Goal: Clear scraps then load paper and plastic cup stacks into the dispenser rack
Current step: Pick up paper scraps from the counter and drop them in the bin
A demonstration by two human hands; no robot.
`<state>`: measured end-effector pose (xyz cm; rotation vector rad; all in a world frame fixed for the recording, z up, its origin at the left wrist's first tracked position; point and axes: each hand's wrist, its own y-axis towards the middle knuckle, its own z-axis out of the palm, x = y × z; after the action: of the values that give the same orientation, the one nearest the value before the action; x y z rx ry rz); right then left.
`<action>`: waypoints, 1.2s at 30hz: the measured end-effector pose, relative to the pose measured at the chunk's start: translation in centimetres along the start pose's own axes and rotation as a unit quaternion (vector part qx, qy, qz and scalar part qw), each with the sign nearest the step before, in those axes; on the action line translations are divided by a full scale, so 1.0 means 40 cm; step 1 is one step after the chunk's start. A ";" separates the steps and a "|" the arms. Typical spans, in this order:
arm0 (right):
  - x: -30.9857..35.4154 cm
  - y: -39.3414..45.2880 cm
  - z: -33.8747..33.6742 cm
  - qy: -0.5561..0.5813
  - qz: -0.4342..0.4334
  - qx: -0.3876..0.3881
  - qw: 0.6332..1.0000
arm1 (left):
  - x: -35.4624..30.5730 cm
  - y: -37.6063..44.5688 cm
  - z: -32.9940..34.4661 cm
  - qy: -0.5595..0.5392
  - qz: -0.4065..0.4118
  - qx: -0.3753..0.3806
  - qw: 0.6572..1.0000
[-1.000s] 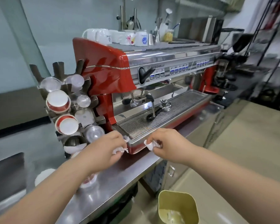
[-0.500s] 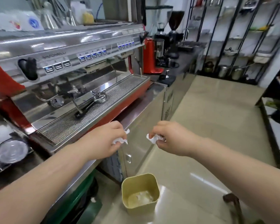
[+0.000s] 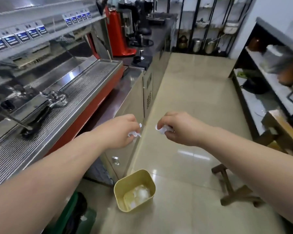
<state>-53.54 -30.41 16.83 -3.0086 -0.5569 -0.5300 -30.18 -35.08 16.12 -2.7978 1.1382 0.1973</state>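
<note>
Both grips are pinching crumpled scraps: left hand [image 3: 120,130] holding one scrap [image 3: 134,133], right hand [image 3: 179,128] another scrap [image 3: 162,129], knuckles up, mid-frame above the yellow bin [image 3: 123,184].

Two small white paper scraps sit near the middle of the frame, both crumpled into tight wads. The left scrap [image 3: 134,133] is pinched in the left hand [image 3: 120,132], only its ragged edges poking out past the fingertips. The right scrap [image 3: 163,129] is pinched in the right hand [image 3: 181,128], a little more of it showing. The two wads are held near each other but apart, at about the same height.
</note>
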 end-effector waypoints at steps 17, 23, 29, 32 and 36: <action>-0.155 0.222 0.517 0.040 0.104 0.090 0.990 | 0.267 0.115 0.534 -0.117 -0.101 0.149 0.977; -0.248 0.231 0.861 0.056 0.084 0.196 0.975 | 0.313 0.091 0.885 -0.140 -0.146 0.231 0.952; -0.311 0.200 1.206 0.078 0.088 0.287 0.951 | 0.333 0.041 1.222 -0.168 -0.177 0.287 0.926; -0.331 0.176 1.365 0.087 0.092 0.307 0.943 | 0.340 0.025 1.369 -0.187 -0.174 0.303 0.918; -0.366 0.151 1.516 0.107 0.124 0.321 0.933 | 0.351 0.019 1.521 -0.210 -0.180 0.319 0.907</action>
<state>-44.59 -35.23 -45.00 -2.3158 -0.2563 -0.5214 -25.43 -35.83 -46.12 -2.1694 0.4559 0.3056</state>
